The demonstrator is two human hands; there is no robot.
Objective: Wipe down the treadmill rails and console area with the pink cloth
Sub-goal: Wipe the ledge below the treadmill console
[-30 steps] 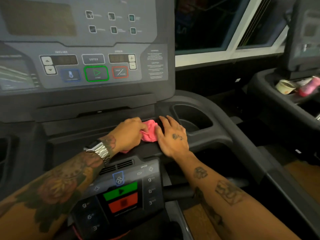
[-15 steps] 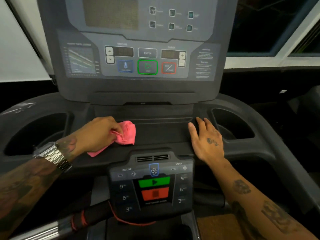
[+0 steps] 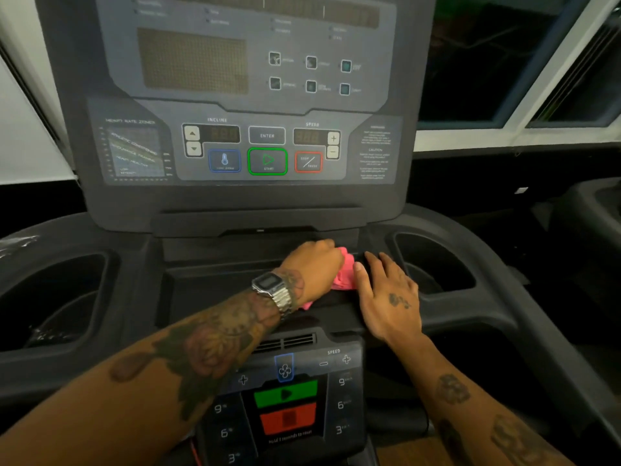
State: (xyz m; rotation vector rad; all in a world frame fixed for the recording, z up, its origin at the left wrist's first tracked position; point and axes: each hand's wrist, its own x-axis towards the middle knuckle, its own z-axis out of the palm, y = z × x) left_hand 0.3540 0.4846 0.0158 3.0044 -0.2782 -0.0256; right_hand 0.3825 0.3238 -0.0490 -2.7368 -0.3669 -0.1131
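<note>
Just right of the frame's centre, on the dark shelf (image 3: 218,290) under the upright console (image 3: 235,146), the pink cloth (image 3: 344,277) lies bunched beneath the person's left hand (image 3: 312,264). From where I stand the job looks somewhere in its middle. The cloth is at work at the right end of the shelf, close to the right cup holder (image 3: 437,267). I can't tell by looking which surfaces have been cleaned, because the plastic shows no wet streaks or clear dust lines. My guess is that several parts are left to wipe, since the cloth is on none of them now: the button face of the console, the lower control pad (image 3: 285,398) at bottom centre, the left cup holder (image 3: 57,297) and the grey side rail (image 3: 537,358) running toward the lower right.

The left forearm reaches in from the lower left corner and crosses over the lower pad, with a metal wristwatch (image 3: 272,287) on the wrist. The hand is knuckles-up, its fingers curled over the cloth, gripping it and pressing it to the shelf. A tail of pink pokes out under the wrist. The right hand (image 3: 386,297) comes from the lower right and lies flat on the shelf, palm down, fingers straight and slightly spread, holding nothing. Its thumb sits right against the cloth's edge, as if bracing the person while the other hand scrubs.
</note>
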